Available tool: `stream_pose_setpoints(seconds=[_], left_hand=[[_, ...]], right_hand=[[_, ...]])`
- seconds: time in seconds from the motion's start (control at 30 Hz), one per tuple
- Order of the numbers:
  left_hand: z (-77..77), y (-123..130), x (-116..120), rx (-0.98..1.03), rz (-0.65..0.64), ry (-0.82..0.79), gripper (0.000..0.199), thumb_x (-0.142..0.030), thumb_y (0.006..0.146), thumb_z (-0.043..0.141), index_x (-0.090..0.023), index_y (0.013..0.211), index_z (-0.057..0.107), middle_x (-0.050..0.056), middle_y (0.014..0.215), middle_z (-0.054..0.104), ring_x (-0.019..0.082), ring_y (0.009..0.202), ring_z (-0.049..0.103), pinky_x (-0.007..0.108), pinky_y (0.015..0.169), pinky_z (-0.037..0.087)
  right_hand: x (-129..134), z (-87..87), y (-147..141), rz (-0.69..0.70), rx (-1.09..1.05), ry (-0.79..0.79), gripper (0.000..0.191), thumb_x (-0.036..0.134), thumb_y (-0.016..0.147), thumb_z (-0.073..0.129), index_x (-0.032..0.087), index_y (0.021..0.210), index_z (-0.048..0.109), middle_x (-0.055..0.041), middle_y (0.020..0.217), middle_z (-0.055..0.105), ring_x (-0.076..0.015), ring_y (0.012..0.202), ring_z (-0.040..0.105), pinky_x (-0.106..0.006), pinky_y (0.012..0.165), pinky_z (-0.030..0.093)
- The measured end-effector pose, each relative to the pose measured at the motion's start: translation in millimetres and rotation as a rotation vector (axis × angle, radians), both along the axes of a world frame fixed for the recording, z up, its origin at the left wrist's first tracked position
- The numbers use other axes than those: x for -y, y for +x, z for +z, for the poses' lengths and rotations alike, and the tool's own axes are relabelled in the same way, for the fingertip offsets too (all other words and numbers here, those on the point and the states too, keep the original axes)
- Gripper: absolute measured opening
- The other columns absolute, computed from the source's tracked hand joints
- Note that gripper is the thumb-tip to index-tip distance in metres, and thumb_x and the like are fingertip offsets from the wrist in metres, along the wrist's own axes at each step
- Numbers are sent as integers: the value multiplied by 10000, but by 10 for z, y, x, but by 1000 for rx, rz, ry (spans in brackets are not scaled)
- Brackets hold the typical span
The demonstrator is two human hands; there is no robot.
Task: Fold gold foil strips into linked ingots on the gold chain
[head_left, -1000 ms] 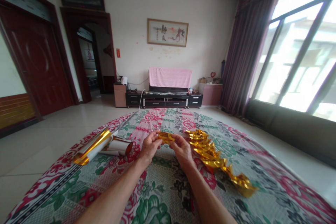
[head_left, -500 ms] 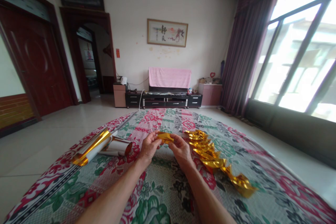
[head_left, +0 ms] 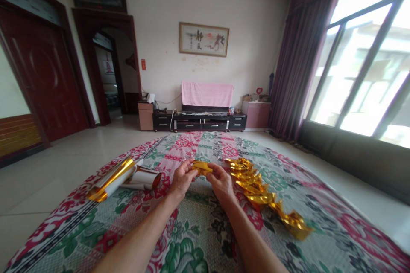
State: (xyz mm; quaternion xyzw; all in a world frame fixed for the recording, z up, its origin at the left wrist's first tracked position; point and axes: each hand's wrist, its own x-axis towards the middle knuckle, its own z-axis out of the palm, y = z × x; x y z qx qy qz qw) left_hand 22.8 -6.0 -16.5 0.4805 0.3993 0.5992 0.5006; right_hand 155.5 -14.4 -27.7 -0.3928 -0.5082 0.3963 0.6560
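Observation:
A small folded piece of gold foil is held between my two hands over the middle of the cloth. My left hand pinches its left end, and my right hand pinches its right end. To the right of my hands, several folded gold foil pieces lie in an overlapping row that runs toward the lower right. On the left lie a roll of gold and white foil sheet and a second curled sheet, which touch each other.
A flowered cloth in red, green and grey spreads under everything. Beyond it stand a low black cabinet and something draped with a pink cloth. A purple curtain hangs by the window at right.

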Motion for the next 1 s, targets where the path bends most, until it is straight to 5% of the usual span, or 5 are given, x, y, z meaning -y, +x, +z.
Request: stream_pose_setpoints(seconds=[1.0], left_hand=[[-23, 50, -12, -89, 74, 27, 506, -167, 624, 582, -132, 1122, 498, 9, 706, 639, 106, 578, 579, 176, 498, 415]], right_hand=[[4, -12, 8, -96, 154, -49, 360, 276, 606, 565, 137, 935, 612, -20, 729, 647, -133, 604, 575, -224, 543, 448]])
